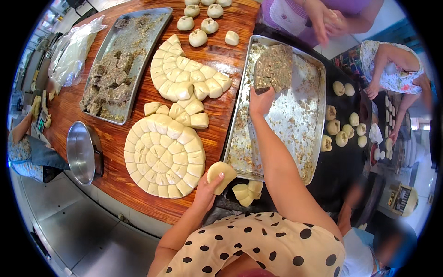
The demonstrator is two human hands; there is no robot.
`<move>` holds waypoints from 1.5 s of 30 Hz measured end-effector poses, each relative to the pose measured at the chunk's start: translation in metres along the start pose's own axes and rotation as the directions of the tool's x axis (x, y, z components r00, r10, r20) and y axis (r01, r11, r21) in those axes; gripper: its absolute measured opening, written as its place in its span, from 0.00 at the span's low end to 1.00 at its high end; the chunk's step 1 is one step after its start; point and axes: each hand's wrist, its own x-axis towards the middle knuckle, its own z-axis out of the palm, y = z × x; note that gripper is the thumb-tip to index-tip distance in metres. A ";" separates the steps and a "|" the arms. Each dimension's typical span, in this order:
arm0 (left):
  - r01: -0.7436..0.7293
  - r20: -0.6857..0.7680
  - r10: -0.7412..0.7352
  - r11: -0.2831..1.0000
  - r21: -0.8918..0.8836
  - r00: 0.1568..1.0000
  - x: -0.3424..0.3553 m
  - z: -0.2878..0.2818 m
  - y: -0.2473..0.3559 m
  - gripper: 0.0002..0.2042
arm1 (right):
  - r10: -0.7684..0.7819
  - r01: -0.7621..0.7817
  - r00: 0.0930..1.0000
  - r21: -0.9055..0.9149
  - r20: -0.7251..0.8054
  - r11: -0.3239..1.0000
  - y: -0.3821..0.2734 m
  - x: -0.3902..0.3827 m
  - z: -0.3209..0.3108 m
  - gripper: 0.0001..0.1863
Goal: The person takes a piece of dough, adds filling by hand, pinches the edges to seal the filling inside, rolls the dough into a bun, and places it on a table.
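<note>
My left hand (206, 189) grips a flattened round of pale dough (223, 175), thumb on top, just beyond the table's edge. Stretched far forward, my right hand (261, 102) is closed around a small dark tool (262, 91); its working end is hidden, so I cannot tell its kind. It touches the near edge of a mound of greyish, chunky filling (277, 64) at the far end of a metal tray (322, 120). Smears of filling cover the tray's bottom. A few wedge-shaped dough pieces (248, 193) lie by the tray's near left corner.
Left of me, a ring of cut dough pieces (164, 157) and a half ring (184, 74) cover the wooden table (221, 120). Beyond are a second filling tray (138, 60), a metal bowl (83, 152) and filled buns (197, 38). More buns (341, 138) sit right. Several people work around.
</note>
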 end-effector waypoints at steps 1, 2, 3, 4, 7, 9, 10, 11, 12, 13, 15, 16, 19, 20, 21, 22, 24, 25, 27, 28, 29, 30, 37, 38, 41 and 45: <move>0.024 0.015 -0.023 0.999 -0.045 1.000 -0.002 0.001 0.004 0.20 | 0.012 -0.013 1.000 -0.017 -0.023 1.000 -0.003 0.003 0.002 0.41; 0.048 0.030 -0.046 0.995 -0.089 0.999 -0.004 0.000 0.006 0.19 | 0.025 -0.026 0.999 -0.034 -0.046 0.999 -0.006 0.004 0.004 0.41; 0.041 0.031 -0.039 0.994 -0.096 0.999 -0.003 0.000 0.008 0.19 | -0.044 0.025 0.992 -0.163 -0.117 0.986 -0.011 0.005 0.010 0.40; 0.035 0.032 -0.032 0.994 -0.103 0.999 -0.004 -0.001 0.008 0.19 | -0.041 0.017 0.991 -0.177 -0.130 0.984 -0.011 0.004 0.012 0.40; 0.039 0.060 -0.032 0.993 -0.114 0.998 -0.009 0.000 0.015 0.21 | -0.050 0.010 0.981 -0.209 -0.188 0.978 -0.015 0.001 0.017 0.39; 0.034 0.070 -0.025 0.992 -0.122 0.997 -0.012 -0.002 0.018 0.21 | -0.045 0.019 0.983 -0.144 -0.178 0.989 -0.022 0.000 0.016 0.37; 0.023 0.065 -0.015 0.991 -0.129 0.998 -0.014 -0.003 0.017 0.21 | -0.041 0.023 0.985 -0.107 -0.170 0.994 -0.028 -0.003 0.016 0.36; 0.012 0.061 -0.004 0.991 -0.135 0.998 -0.015 -0.003 0.016 0.21 | 0.001 -0.008 0.995 -0.071 -0.095 0.997 -0.029 -0.002 0.009 0.36; -0.014 0.026 0.017 0.996 -0.084 1.000 -0.015 -0.006 0.017 0.20 | 0.045 -0.045 0.999 -0.005 -0.030 0.999 -0.025 -0.001 0.006 0.36; -0.042 -0.009 0.042 0.998 -0.049 0.999 -0.012 -0.006 0.013 0.20 | 0.079 -0.080 0.996 0.041 0.034 0.996 -0.026 -0.003 -0.002 0.36; -0.089 -0.083 0.090 0.996 0.015 0.992 -0.012 -0.003 0.017 0.16 | 0.062 -0.086 0.988 0.173 0.144 0.981 -0.021 -0.013 -0.021 0.36; -0.092 -0.082 0.093 0.996 0.010 0.992 -0.010 0.001 0.018 0.15 | -0.015 -0.007 0.994 0.204 0.110 0.979 -0.009 -0.020 -0.029 0.36; -0.128 -0.081 0.129 0.992 0.025 0.988 -0.003 0.004 0.020 0.14 | -0.141 0.041 0.973 0.464 0.183 0.885 0.019 -0.036 -0.069 0.34; -0.133 -0.073 0.134 0.991 0.017 0.988 0.004 0.003 0.014 0.14 | -0.150 0.001 0.960 0.534 0.236 0.845 0.024 -0.044 -0.087 0.33; -0.136 -0.062 0.137 0.991 0.014 0.989 0.013 0.002 0.007 0.14 | -0.160 0.002 0.947 0.494 0.278 0.870 0.031 -0.050 -0.106 0.33; -0.137 -0.046 0.138 0.990 0.011 0.989 0.020 0.007 0.004 0.14 | -0.165 0.005 0.934 0.449 0.317 0.893 0.039 -0.056 -0.125 0.32; -0.109 0.045 0.110 0.994 -0.019 0.993 0.027 0.025 0.003 0.14 | -0.233 -0.019 0.901 0.568 0.367 0.823 0.057 -0.069 -0.162 0.31; -0.104 0.081 0.105 0.994 -0.024 0.991 0.034 0.029 -0.001 0.14 | -0.260 0.007 0.885 0.547 0.387 0.837 0.062 -0.074 -0.181 0.31; -0.110 0.084 0.109 0.994 0.008 0.990 0.051 0.026 -0.014 0.15 | -0.273 -0.031 0.843 0.548 0.464 0.836 0.064 -0.090 -0.222 0.31; -0.097 0.079 0.095 0.995 0.018 0.992 0.053 0.030 -0.017 0.16 | -0.262 -0.093 0.814 0.560 0.519 0.823 0.063 -0.096 -0.242 0.31; -0.056 0.107 0.051 0.997 0.046 0.993 0.052 0.035 -0.017 0.17 | -0.267 -0.098 0.801 0.557 0.537 0.825 0.066 -0.104 -0.256 0.31; -0.013 0.135 0.002 0.997 0.077 0.991 0.051 0.040 -0.016 0.19 | -0.269 -0.104 0.789 0.551 0.553 0.828 0.070 -0.110 -0.269 0.32; 0.207 0.148 -0.208 0.978 0.020 0.967 0.022 0.080 -0.043 0.19 | -0.487 0.347 0.628 0.342 0.606 0.873 0.051 -0.127 -0.353 0.33; 0.202 0.166 -0.206 0.978 0.043 0.964 0.020 0.085 -0.049 0.19 | -0.536 0.438 0.592 0.318 0.602 0.841 0.049 -0.127 -0.361 0.31; 0.197 0.229 -0.203 0.979 0.050 0.952 0.011 0.105 -0.071 0.18 | -0.617 0.562 0.546 0.298 0.567 0.771 0.055 -0.133 -0.382 0.29; 0.165 0.459 -0.109 0.983 -0.085 0.882 0.004 0.122 -0.091 0.19 | -0.674 0.671 0.486 0.257 0.556 0.695 0.072 -0.133 -0.394 0.30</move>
